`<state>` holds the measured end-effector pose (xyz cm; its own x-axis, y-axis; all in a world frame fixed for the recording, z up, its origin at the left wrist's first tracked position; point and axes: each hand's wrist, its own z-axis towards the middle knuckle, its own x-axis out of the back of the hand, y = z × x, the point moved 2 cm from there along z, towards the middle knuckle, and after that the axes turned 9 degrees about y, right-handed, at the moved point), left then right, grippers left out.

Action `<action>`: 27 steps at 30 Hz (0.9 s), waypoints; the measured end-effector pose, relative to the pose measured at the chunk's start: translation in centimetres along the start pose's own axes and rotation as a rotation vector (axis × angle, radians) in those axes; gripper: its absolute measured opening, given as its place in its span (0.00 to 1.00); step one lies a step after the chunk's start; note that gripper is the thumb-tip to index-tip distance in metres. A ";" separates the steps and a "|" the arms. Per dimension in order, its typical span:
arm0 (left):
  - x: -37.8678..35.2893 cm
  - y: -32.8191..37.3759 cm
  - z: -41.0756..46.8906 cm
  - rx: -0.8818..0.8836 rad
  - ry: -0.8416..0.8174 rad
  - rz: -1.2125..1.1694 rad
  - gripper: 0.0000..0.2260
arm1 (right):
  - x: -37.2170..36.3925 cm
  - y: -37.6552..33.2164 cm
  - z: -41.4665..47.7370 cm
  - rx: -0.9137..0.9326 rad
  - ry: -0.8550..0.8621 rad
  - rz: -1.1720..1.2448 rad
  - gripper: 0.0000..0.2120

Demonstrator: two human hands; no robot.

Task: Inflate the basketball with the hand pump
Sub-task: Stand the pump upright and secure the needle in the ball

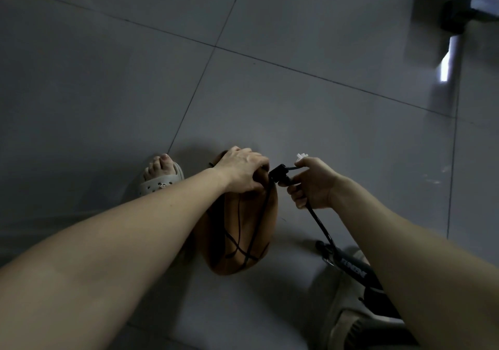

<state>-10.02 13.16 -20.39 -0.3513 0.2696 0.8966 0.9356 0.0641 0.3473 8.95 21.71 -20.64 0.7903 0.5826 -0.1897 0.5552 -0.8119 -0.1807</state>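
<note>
Basketball (240, 228) appears slack and soft; left hand (240, 171) grips its top. Right hand (313, 185) pinches the flexible pump hose (320, 225) behind the connector (279, 174).

One wide-angle view was taken from the head, aimed forward and steeply down at the tiled floor (297, 93). The left hand (243, 170) and right hand (313, 185) were framed close, toward 6 o'clock.
</note>
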 end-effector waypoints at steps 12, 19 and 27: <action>0.1 0.1 0.1 0.026 -0.002 -0.013 0.21 | -0.5 -0.2 -0.6 0.003 -0.011 -0.010 0.39; 0.0 -0.1 0.1 0.024 0.002 -0.026 0.20 | -0.8 0.2 -0.4 0.023 0.001 0.011 0.46; -0.2 -0.4 0.0 0.047 0.028 -0.086 0.20 | -0.9 0.1 -0.2 0.030 0.062 -0.044 0.45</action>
<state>-10.31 13.11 -20.68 -0.4305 0.2347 0.8715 0.9024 0.1311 0.4105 8.29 21.10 -20.27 0.7803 0.6137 -0.1208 0.5827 -0.7834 -0.2162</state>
